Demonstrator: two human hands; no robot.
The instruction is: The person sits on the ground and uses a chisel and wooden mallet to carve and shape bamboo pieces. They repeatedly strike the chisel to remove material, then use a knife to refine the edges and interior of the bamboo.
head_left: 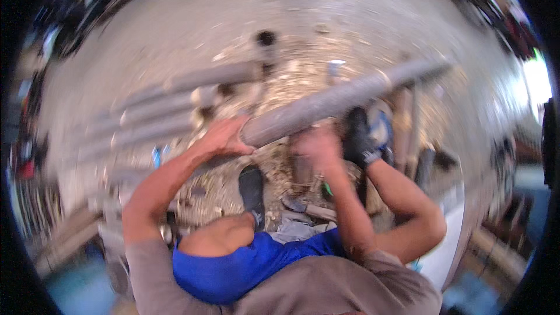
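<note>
Head camera, and it's a smeary one: a long grey-brown cylindrical pole with pale ring joints [326, 105] runs slantwise across the middle, its near end by the person's left hand [224, 135], its far end up to the right, where blur swallows the tip. Look at that left hand: fingers and thumb curl around the near end, pressed to it from either side, though the undersides of the fingers are hidden. Over to the right hand [321, 146], just under the pole's middle, and it's a pink smudge; cannot tell whether those fingers are spread or pressed together, nor whether they touch the wood. Right below it stands a brown upright stump [301, 172], its top covered by the hand.

Out left, several similar grey poles with pale joints [210, 76] lie side by side on the grey floor [192, 17], their far ends fading into streaks. Pale wood shavings [297, 90] litter the ground beyond the pole. Two feet in black coverings frame the action, the left foot [252, 189] in full view, the right foot [357, 134] partly beneath the pole. Blue shorts [227, 271] are half hidden by a grey-brown shirt [326, 291], cut off at the lower edge.
</note>
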